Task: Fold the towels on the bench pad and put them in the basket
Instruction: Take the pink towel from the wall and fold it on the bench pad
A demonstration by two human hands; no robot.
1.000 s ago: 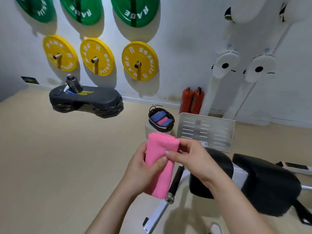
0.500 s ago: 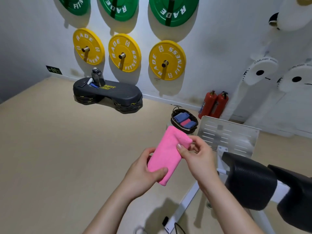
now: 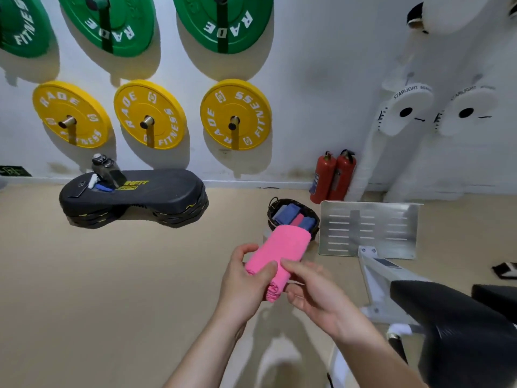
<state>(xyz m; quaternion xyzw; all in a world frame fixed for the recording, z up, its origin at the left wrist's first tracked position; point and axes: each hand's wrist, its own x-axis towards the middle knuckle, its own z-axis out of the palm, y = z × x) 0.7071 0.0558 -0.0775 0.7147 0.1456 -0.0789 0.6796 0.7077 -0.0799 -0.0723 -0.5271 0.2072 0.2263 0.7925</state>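
The left hand [image 3: 243, 284] grips the rolled pink towel [image 3: 279, 250] in mid-air. The right hand [image 3: 313, 298] lays its thumb on it, but whether it pinches is unclear. The towel's far end hides part of the basket [image 3: 315, 228]. Beyond, the yellow plates [image 3: 235, 114] read "RADE FITNESS" and the white plates [image 3: 405, 110] "STARLIGHT", the rest blurred.

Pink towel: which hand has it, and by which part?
The left hand grips the folded pink towel at its near end, thumb on top. The right hand only touches that end with loosely straight fingers.

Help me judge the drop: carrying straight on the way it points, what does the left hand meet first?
Probably the basket, just beyond the pink towel that the left hand grips; depth is unclear.
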